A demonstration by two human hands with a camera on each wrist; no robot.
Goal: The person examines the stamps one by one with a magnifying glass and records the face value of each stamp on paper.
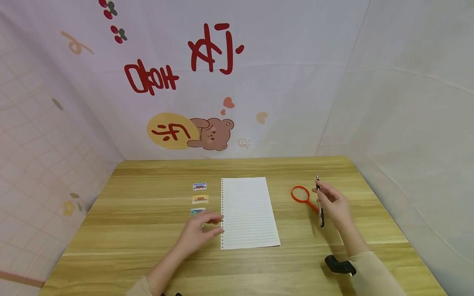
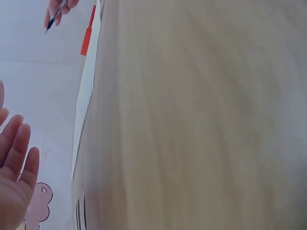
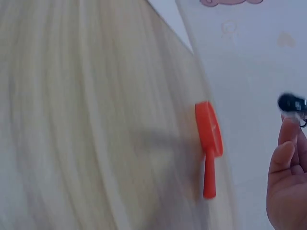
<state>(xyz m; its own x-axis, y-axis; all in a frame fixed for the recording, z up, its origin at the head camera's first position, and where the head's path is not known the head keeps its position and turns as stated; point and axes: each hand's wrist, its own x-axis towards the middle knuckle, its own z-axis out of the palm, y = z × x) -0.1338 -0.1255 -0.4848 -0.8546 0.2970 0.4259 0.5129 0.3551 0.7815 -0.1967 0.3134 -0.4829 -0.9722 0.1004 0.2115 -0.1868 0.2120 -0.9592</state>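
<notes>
My right hand (image 1: 333,202) pinches a pen (image 1: 321,211) between thumb and fingers, held above the table at the right. Its dark end (image 3: 290,102) shows in the right wrist view. Beneath and left of the pen lies a red magnifying glass (image 1: 307,200), its handle pointing toward me. My left hand (image 1: 200,231) hovers with relaxed fingers by the holed left edge of a lined sheet of paper (image 1: 248,213); it holds nothing. Behind that hand a green stamp-like card (image 1: 196,211) is partly covered.
Two more small picture cards, one blue (image 1: 199,186) and one yellow (image 1: 200,199), line up beyond the left hand. The wooden table (image 1: 148,193) meets a printed cloth backdrop (image 1: 289,82) at its far edge, and cloth hangs along both sides.
</notes>
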